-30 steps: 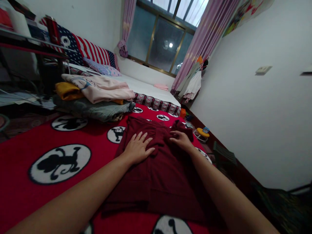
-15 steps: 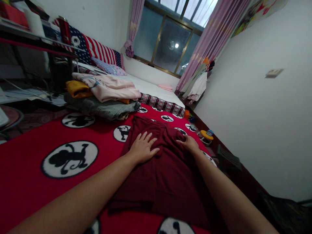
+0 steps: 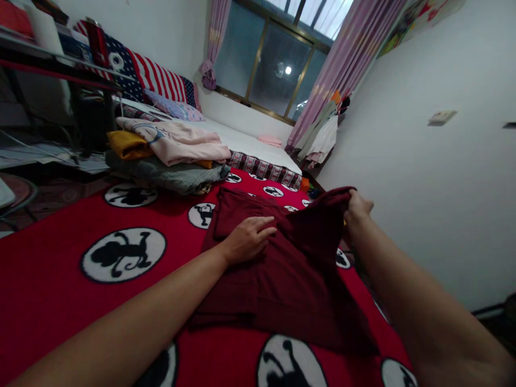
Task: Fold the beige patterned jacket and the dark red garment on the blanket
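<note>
A maroon sweatshirt (image 3: 282, 290) lies partly folded on a red blanket (image 3: 52, 269) printed with black figures in white ovals. My left hand (image 3: 249, 237) rests on its middle, palm down, fingers stretched out to the right. To the right, my right hand (image 3: 357, 210) is closed around a raised part of the sweatshirt and holds it up off the blanket. The cloth slopes from that grip down to the part lying flat. Some of the right fingers are hidden behind the wrist and the cloth.
Beyond the sweatshirt, to the left, a stack of folded clothes has a pink top (image 3: 181, 141) over a mustard one (image 3: 128, 145) and jeans (image 3: 169, 174). A desk (image 3: 48, 72) stands at the far left. A white wall (image 3: 435, 204) is on the right.
My right hand has risen and moved right, lifting part of the sweatshirt off the blanket. My left hand has stayed on the cloth, its fingers now closer together.
</note>
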Available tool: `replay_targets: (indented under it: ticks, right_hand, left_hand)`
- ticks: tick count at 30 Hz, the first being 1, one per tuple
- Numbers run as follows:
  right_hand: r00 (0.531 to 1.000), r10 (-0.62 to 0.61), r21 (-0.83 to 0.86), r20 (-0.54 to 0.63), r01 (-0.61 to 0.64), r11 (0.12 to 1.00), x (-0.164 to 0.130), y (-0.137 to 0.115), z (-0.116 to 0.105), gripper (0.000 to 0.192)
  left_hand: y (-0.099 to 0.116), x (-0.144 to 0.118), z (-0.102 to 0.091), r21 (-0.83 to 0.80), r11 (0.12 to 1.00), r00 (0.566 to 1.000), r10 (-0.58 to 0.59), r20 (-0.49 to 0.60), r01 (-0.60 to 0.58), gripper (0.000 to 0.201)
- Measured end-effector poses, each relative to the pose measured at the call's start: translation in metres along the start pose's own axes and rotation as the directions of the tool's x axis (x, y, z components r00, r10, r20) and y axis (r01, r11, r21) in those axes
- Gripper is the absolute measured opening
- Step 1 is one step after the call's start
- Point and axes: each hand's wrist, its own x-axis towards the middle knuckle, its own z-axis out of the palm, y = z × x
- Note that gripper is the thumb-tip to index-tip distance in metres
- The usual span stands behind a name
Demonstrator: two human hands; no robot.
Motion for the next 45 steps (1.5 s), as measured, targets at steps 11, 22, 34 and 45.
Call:
replay_targets:
  ticks: [11,22,34,45]
  right_hand:
    - [0.276,-0.327,0.173,0.904,0.465,0.868,-0.130,-0.045,-0.010,0.037]
    - [0.522,0.016,-0.473,0.853,0.759,0.447,-0.182,0.043,-0.125,0.054]
    - [0.594,-0.333,-0.254,0.733,0.692,0.675,-0.126,0.067,-0.041,0.011]
    - [0.664,0.055,-0.597,0.746,0.630,0.497,-0.048,0.098,0.053,0.040]
  left_hand:
    - [0.006,-0.006,-0.012,0.059,0.981,0.982,0.188,-0.024,-0.187,0.043]
    - [-0.021,-0.007,-0.014,0.176,0.896,0.905,-0.422,0.053,0.408,0.047]
    - [-0.083,-0.028,-0.024,0.110,0.811,0.814,-0.580,0.031,0.574,0.039]
    - [-0.066,-0.029,-0.032,0.080,0.812,0.816,-0.572,-0.087,0.578,0.033]
